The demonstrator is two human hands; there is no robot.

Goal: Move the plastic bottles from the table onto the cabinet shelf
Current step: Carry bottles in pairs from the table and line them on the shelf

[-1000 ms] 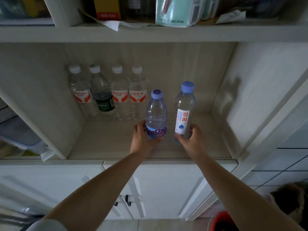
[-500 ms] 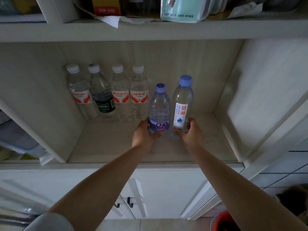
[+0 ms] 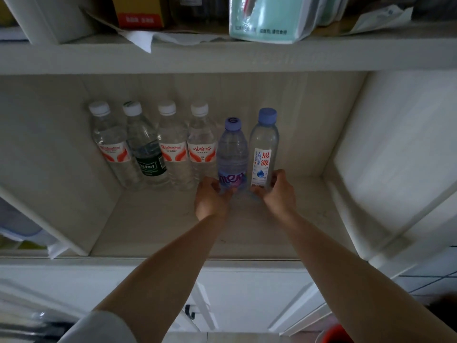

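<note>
Both my arms reach into the open cabinet shelf (image 3: pixel 158 229). My left hand (image 3: pixel 212 197) grips the base of a short clear bottle with a purple cap and purple label (image 3: pixel 233 154). My right hand (image 3: pixel 278 191) grips the base of a taller clear bottle with a blue cap and a white label (image 3: pixel 264 149). Both bottles stand upright at the back of the shelf, side by side, in line with several white-capped bottles (image 3: pixel 173 147) to their left.
The upper shelf board (image 3: pixel 222 58) hangs just above, loaded with boxes and a teal packet (image 3: pixel 267 18). A white side wall (image 3: pixel 385 149) bounds the compartment on the right. Cabinet doors with a dark handle (image 3: pixel 189 311) lie below. A red bucket rim (image 3: pixel 336 334) shows at lower right.
Both hands have pushed their bottles further back on the shelf, up into line with the row of white-capped bottles. My view has moved closer to the cabinet.
</note>
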